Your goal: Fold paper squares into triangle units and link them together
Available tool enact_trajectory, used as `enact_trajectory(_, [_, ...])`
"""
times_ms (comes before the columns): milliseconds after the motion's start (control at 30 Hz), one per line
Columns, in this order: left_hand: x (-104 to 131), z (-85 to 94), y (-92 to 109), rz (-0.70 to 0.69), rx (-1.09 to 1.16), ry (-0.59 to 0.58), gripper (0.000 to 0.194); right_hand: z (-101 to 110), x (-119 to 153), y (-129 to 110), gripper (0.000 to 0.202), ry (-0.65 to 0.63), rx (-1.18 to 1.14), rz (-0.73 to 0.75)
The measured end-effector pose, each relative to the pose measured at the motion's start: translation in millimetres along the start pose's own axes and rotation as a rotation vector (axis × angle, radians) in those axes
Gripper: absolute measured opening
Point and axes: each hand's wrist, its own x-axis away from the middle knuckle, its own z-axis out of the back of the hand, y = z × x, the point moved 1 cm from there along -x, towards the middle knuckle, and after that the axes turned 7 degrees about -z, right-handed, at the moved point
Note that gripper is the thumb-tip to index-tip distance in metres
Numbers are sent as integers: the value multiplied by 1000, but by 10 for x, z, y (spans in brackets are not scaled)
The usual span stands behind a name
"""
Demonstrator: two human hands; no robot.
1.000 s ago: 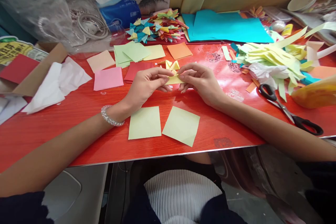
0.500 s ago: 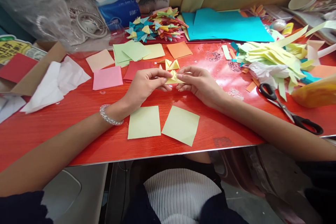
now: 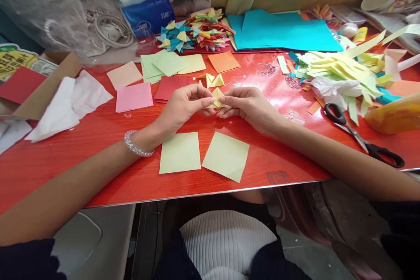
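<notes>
A small folded piece of yellow paper (image 3: 217, 96) is pinched between my two hands, its peak pointing up. My left hand (image 3: 187, 107), with a clear beaded bracelet on the wrist, grips its left side with thumb and forefinger. My right hand (image 3: 247, 105) grips its right side the same way; the fingers of both hands partly hide its lower part. Just beyond lie folded yellow paper pieces (image 3: 215, 80). Nearer to me, two pale green paper squares (image 3: 180, 152) lie flat side by side on the red table (image 3: 131, 179).
Pink squares (image 3: 134, 97) and red squares (image 3: 170, 87) lie left of my hands. Folded paper clusters (image 3: 197, 30) and blue sheets (image 3: 285, 33) are at the back. Scissors (image 3: 359, 138) rest at right beside paper strips (image 3: 337, 74). A cardboard box (image 3: 49, 83) stands at left.
The yellow paper's raised peak shows more fully between my fingertips. My right hand has shifted slightly left and its fingers sit closer to the left hand's.
</notes>
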Motion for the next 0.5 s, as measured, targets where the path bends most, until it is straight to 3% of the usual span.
enact_trajectory(267, [2,-13,13,-2,8,6,7,-14,18,11,15,-14,42,65])
enact_trajectory(500, [4,-3,7,-28,-29,15,8,-22,17,-5,15,-9,36,-6])
